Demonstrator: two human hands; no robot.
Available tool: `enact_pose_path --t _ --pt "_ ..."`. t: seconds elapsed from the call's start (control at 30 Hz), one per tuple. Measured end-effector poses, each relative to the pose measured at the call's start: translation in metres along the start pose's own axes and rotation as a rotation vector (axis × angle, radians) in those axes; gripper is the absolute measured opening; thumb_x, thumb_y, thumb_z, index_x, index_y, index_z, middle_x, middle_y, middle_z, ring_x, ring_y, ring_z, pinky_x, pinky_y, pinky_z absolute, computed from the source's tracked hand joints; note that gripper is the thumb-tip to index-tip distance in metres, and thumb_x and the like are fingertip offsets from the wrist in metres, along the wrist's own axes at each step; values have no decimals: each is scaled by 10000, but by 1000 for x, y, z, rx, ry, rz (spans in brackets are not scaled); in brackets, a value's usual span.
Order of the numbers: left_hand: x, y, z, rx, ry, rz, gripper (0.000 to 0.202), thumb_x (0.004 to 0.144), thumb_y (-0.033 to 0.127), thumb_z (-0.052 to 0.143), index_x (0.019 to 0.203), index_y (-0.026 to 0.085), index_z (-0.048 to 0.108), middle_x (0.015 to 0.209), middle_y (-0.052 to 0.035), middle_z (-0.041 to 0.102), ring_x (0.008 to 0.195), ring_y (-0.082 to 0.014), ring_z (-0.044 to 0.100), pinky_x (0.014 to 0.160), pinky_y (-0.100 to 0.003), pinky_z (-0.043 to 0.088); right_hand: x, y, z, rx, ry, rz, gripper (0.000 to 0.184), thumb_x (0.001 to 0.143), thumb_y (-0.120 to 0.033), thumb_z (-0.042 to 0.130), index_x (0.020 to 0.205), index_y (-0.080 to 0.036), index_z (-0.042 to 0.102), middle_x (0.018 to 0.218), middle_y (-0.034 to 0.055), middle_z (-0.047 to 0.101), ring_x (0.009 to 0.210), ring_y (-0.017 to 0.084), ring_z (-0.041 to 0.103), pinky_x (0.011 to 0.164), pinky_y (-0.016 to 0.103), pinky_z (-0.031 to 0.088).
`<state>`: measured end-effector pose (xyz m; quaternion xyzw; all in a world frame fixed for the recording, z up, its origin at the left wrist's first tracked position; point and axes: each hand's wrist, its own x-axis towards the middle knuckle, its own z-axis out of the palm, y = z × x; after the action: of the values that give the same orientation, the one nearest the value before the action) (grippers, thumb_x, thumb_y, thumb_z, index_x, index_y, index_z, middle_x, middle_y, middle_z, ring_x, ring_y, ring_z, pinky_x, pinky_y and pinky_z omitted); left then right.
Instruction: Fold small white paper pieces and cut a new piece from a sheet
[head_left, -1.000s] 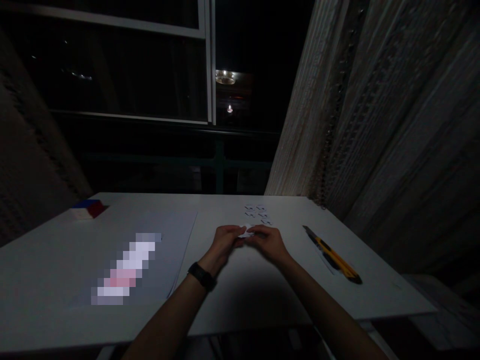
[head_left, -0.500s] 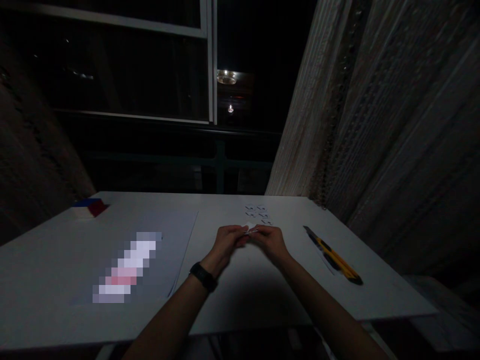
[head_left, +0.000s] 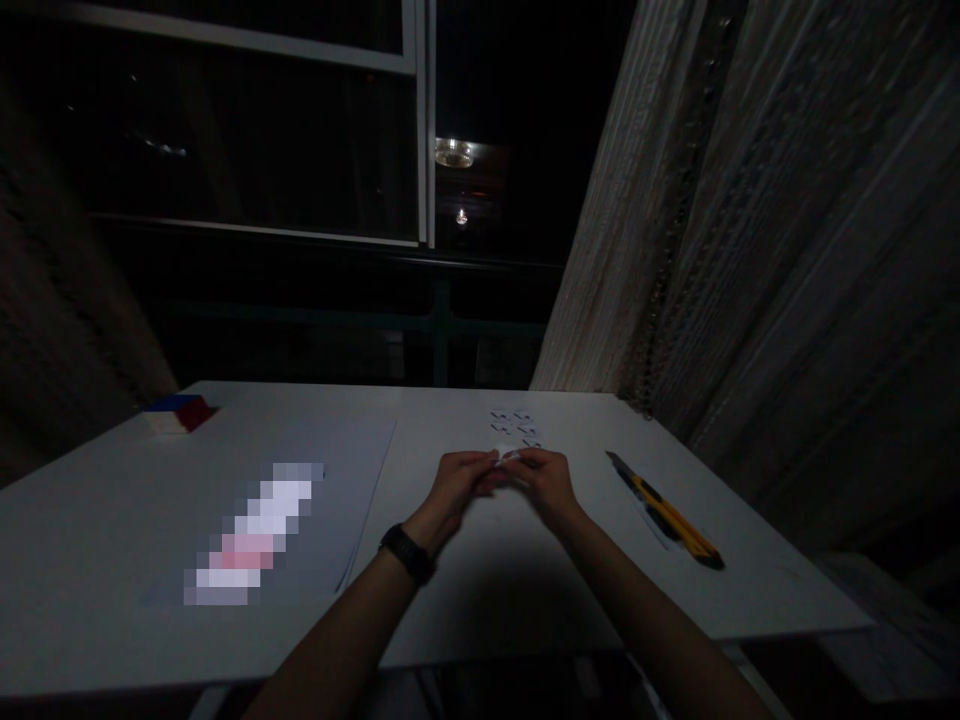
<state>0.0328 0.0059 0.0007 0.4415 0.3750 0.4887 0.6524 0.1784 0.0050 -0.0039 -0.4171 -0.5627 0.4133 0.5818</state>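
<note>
Over the middle of a white table [head_left: 525,600], my left hand [head_left: 454,489] and my right hand [head_left: 546,482] meet fingertip to fingertip. Both pinch one small white piece of paper [head_left: 505,455] between them, held just above the tabletop. A dark watch sits on my left wrist. Just beyond my fingers lie several small folded paper pieces [head_left: 516,425] in a cluster on the table.
A yellow and black utility knife [head_left: 667,513] lies to the right of my hands. A large white sheet [head_left: 300,520] covers the table's left half, and a red and blue block [head_left: 180,413] sits at the far left corner. Curtains hang right, a dark window behind.
My hands have stayed together on the small paper and shifted slightly away from me; the fingers have worked it a little. Nothing else on the table has moved.
</note>
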Motion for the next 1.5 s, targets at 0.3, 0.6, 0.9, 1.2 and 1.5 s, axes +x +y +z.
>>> enact_pose_path --t 0.3,0.6,0.9,1.2,1.5 --pt "5 5 -4 136 115 174 291 618 328 671 820 118 694 789 -97 685 673 -174 619 563 -241 447 2 6 -2 -64 40 43 204 476 -313 767 550 -155 661 525 7 615 501 140 533 502 274 429" --pt "4 7 -5 121 54 182 297 642 355 658 814 117 698 813 -101 672 686 -173 601 562 -250 449 2 8 -1 25 -65 76 232 481 -326 769 602 -152 675 600 28 651 564 149 570 560 278 454" --pt "2 12 -7 311 -33 263 312 686 386 612 793 110 709 778 -96 681 650 -161 592 584 -252 443 3 11 -4 172 -68 171 286 460 -334 790 631 -150 655 603 25 650 570 161 590 579 290 450" --pt "1 10 -4 351 -11 282 322 640 415 665 704 102 709 690 -89 682 648 -175 609 610 -270 457 5 17 -1 191 -25 199 329 450 -332 788 620 -154 570 550 -4 615 484 119 544 496 245 401" --pt "2 8 -2 382 63 331 181 574 240 711 717 130 698 742 -80 698 696 -189 635 685 -298 493 2 8 -3 192 -64 147 475 498 -293 767 804 -222 411 558 -46 615 489 132 562 468 221 396"
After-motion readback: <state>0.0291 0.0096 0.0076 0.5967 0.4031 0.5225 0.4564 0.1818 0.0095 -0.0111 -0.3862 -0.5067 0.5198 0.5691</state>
